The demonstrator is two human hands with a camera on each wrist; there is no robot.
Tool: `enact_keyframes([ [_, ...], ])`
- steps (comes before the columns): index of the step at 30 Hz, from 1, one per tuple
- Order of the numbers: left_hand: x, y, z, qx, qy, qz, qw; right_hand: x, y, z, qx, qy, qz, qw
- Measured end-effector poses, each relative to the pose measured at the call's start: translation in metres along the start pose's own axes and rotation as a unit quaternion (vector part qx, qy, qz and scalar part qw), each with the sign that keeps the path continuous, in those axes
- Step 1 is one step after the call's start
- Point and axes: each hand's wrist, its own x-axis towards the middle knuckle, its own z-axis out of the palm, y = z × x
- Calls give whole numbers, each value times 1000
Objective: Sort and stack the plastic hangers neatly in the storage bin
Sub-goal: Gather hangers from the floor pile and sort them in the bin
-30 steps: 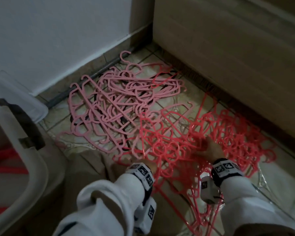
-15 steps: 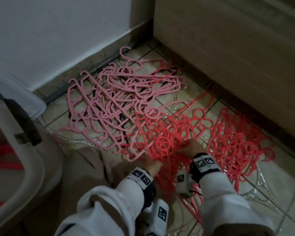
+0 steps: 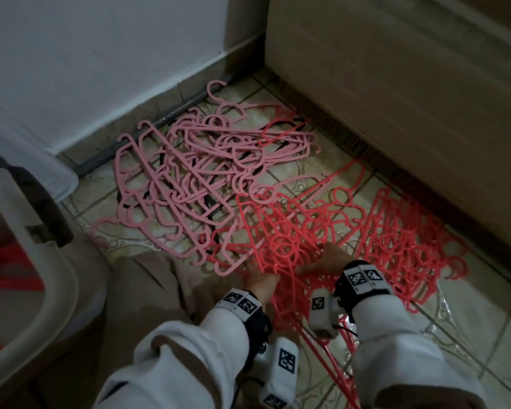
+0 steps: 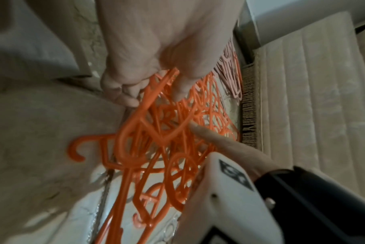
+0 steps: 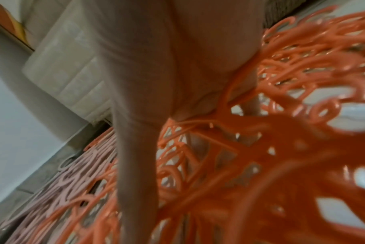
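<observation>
1. The left hand (image 3: 260,283) was down at the near edge of a tangled bunch of red-orange plastic hangers (image 3: 295,240) on the tiled floor (image 3: 478,317); in the left wrist view its fingers (image 4: 123,92) were curled round the bars of that bunch, gripping it.
2. The right hand (image 3: 328,261) lay just beside the left, on the same bunch. In the right wrist view, which was blurred, its fingers (image 5: 200,105) closed on a hanger bar while one finger reached out straight among the hangers.
3. A second spread of red-orange plastic hangers (image 3: 407,243) lay flat on the floor to the right of the hands, near the foot of a beige padded piece of furniture (image 3: 396,98).
4. A loose pile of pale pink plastic hangers (image 3: 195,175) lay farther out, to the left, near the base of the white wall (image 3: 86,60), its near edge overlapping the red-orange bunch. A few dark hangers showed beneath it.
5. The white plastic storage bin (image 3: 42,276) stood at the left edge of the head view, well apart from the hands, with a dark handle on its rim and red hangers visible inside.
6. A translucent plastic lid (image 3: 33,160) lay behind the bin, by the wall.
7. Both arms wore white sleeves (image 3: 189,358) with marker-tagged bands at the wrists.
</observation>
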Motion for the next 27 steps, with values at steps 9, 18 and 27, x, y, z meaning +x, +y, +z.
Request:
enact_keyframes([
  [9, -46, 29, 16, 55, 2, 30, 998, -22, -7, -19, 3, 25, -46, 999],
  [18, -171, 98, 13, 71, 18, 108, 991, -64, -48, -47, -41, 55, -81, 994],
  [27, -202, 103, -26, -34, 83, 103, 991, -103, -88, -21, -55, 47, -104, 992],
])
